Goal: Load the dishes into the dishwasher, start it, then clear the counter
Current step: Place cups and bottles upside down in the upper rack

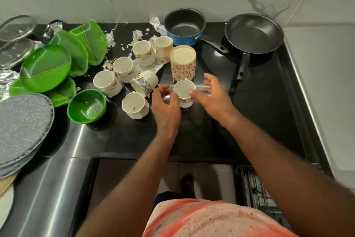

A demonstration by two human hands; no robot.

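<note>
A small white cup (184, 90) with a floral band stands upright on the black counter (201, 131), just in front of a tall upside-down tumbler (183, 63) with red flowers. My left hand (165, 106) curls against the cup's left side, thumb on its wall. My right hand (214, 94) lies to the cup's right with fingers spread and its thumb tip on the rim. Several more white cups (125, 66) stand or lie tipped to the left. A slice of the dishwasher rack (257, 188) shows below the counter edge at lower right.
A blue saucepan (184, 25) and a black frying pan (253, 33) sit at the back right. Green leaf-shaped plates (45, 67), a green bowl (86, 106), grey plates (21, 127) and glass lids (17, 25) crowd the left. Foil scraps (137, 35) litter the back.
</note>
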